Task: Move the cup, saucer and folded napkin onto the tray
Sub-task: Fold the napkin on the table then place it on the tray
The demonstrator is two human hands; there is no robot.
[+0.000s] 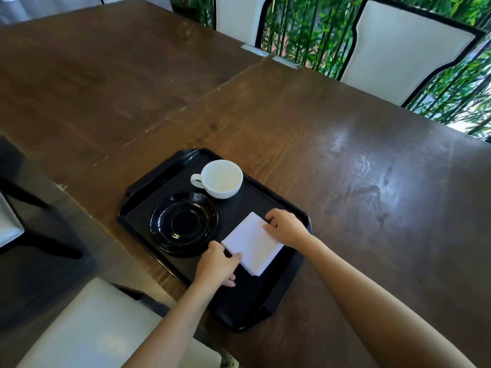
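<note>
Wooden table (332, 160), black tray (287, 296), napkin (252, 243) lying diamond-wise, left hand (216, 264) and right hand (285, 228) fingers pinching opposite corners

The wooden table (345, 168) lies bare to the right of the black tray (255, 314) and beyond it, so a hand could come in freely from those sides. On the tray, the cup (221, 179) blocks the far part, the saucer (183, 224) fills the left, and the napkin (252, 244) with a hand at each end takes the middle. Only the tray's near corner has bare floor, while a white chair (87, 328) crowds the table's near-left edge.
</note>
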